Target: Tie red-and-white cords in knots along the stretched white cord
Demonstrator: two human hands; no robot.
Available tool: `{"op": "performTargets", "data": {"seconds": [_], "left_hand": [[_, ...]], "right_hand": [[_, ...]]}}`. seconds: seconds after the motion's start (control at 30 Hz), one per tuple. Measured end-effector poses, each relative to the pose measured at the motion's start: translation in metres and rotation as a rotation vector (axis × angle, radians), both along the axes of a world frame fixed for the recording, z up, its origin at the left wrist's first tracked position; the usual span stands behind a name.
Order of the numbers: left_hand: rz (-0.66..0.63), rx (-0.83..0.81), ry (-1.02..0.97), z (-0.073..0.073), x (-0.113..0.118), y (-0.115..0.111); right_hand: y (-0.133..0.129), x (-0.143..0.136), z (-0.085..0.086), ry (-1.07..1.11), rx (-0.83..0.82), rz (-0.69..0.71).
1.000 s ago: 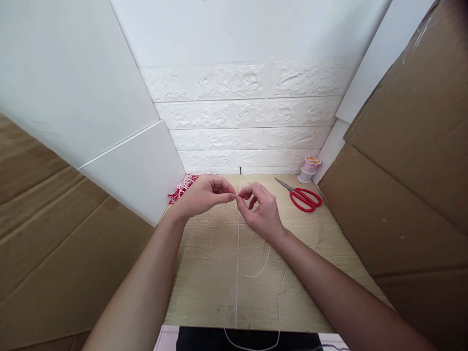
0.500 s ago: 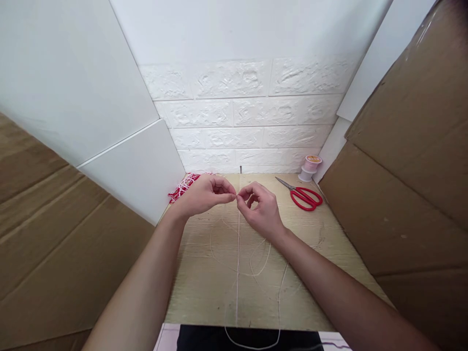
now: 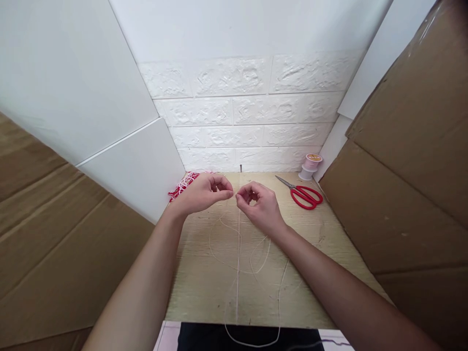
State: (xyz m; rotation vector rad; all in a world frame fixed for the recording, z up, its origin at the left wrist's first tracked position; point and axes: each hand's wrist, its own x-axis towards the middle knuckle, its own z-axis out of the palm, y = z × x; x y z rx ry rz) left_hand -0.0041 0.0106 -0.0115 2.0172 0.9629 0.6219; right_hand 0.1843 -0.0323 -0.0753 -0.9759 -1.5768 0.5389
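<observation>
My left hand [image 3: 209, 194] is pinched, thumb against fingertips, over the far middle of the board. Just right of it my right hand [image 3: 260, 205] makes a similar pinch, with a small gap between the two. Both hands seem to hold thin pale thread, though the piece at the fingertips is too fine to make out well. A pale cord [image 3: 238, 287] runs straight down the board's middle. Loops of thin thread [image 3: 279, 297] lie around it and hang over the near edge.
Red-handled scissors [image 3: 306, 197] lie at the right back, near stacked thread spools [image 3: 310, 166]. Red and white netting [image 3: 183, 186] sits at the left back. A nail [image 3: 241, 168] stands by the brick-pattern wall. Cardboard panels [image 3: 409, 209] flank both sides.
My fingertips have moved slightly apart, from touching to a narrow gap. The thread loops have barely shifted.
</observation>
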Motion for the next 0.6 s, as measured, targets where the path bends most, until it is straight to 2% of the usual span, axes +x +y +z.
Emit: {"op": "performTargets", "data": {"seconds": [0.23, 0.6], "left_hand": [[-0.016, 0.034, 0.053, 0.003, 0.001, -0.002], [0.002, 0.077, 0.129, 0.007, 0.006, -0.008]], "right_hand": [[0.008, 0.01, 0.005, 0.015, -0.276, 0.177], [0.009, 0.014, 0.003, 0.027, -0.339, 0.255]]}}
